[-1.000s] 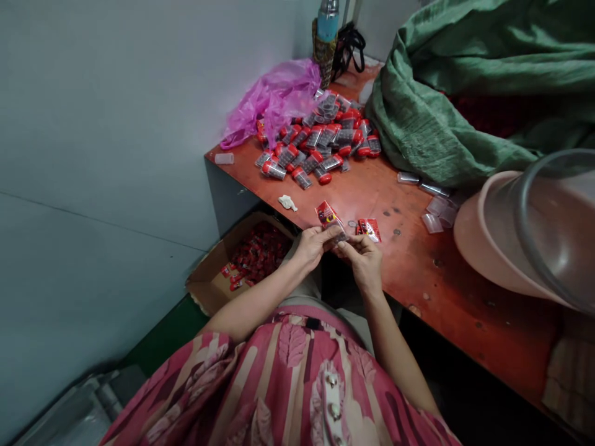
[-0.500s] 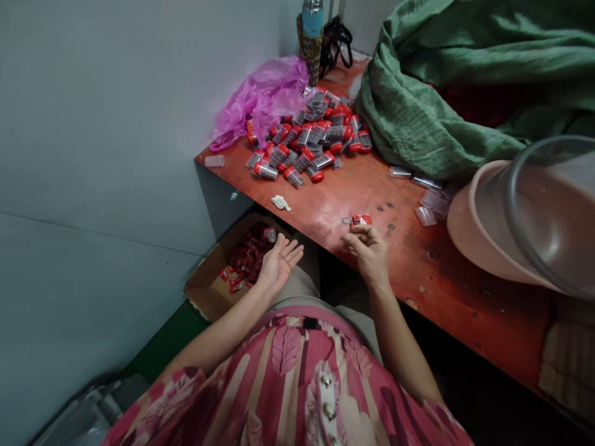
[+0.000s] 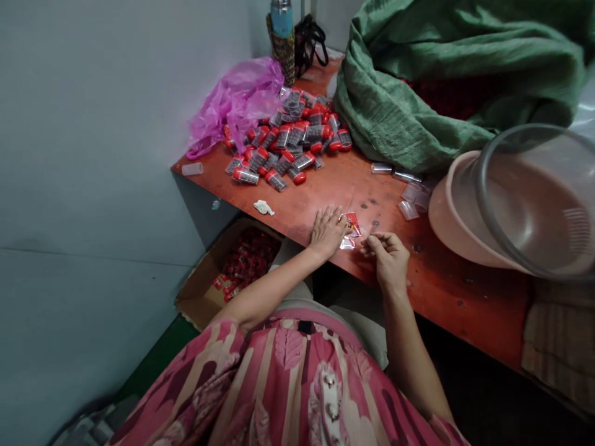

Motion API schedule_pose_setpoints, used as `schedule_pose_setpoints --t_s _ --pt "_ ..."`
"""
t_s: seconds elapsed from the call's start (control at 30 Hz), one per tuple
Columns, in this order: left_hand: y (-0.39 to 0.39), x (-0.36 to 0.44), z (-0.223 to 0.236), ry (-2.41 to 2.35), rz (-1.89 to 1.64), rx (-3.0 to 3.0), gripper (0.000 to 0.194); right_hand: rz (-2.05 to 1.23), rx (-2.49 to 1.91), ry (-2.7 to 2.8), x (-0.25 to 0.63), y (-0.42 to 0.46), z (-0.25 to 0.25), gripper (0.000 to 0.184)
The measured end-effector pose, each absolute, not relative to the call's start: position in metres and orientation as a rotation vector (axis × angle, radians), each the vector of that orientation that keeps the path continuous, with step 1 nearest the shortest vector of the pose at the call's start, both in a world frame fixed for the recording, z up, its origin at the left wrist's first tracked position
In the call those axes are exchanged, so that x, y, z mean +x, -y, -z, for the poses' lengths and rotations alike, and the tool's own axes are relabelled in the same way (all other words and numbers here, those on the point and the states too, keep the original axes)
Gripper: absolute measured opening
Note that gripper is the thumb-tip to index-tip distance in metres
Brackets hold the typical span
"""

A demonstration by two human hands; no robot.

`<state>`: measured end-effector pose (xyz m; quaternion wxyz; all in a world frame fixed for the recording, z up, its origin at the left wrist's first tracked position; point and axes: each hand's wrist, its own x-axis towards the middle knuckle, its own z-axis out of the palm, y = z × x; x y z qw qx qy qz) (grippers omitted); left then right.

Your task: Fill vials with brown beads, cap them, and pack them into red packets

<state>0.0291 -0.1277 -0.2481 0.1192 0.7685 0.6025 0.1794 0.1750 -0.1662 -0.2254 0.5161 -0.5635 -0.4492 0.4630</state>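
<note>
My left hand [image 3: 328, 232] lies flat and open on the orange-red table top [image 3: 446, 297], its fingertips next to a small red packet [image 3: 352, 224]. A clear plastic wrapper [image 3: 348, 243] lies just below that packet, between my hands. My right hand [image 3: 388, 259] has its thumb and forefinger pinched together near the wrapper, and nothing shows between them. Farther back on the table is a heap of clear tubes with red caps [image 3: 288, 141].
A cardboard box of red packets [image 3: 246, 260] stands below the table's left edge. A pink plastic bag [image 3: 237, 105], a green sack [image 3: 400, 93], a pink basin [image 3: 506, 210] and several loose clear tubes [image 3: 409, 198] crowd the table's back and right.
The red packet has left my right hand and lies on the table with a clear wrapper. My left hand has moved from the box to the table top. The view has shifted.
</note>
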Motion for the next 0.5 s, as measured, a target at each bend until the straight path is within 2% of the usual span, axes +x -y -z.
schedule_pose_setpoints --t_s 0.17,0.23,0.33,0.5 --pt "0.130 0.029 0.255 -1.744 -0.625 2.297 0.035 -0.999 -1.414 1.153 0.179 0.155 0.234 0.025" --pt "0.131 0.029 0.253 -1.709 -0.724 2.285 0.034 -0.939 -1.431 1.219 0.176 0.146 0.236 0.031" --pt "0.133 0.026 0.246 -1.609 -0.915 2.211 0.031 -1.024 -1.395 1.261 0.168 0.132 0.234 0.042" --pt "0.143 0.005 0.232 -1.414 -1.293 1.544 0.034 -1.240 -1.236 1.142 0.146 0.120 0.221 0.036"
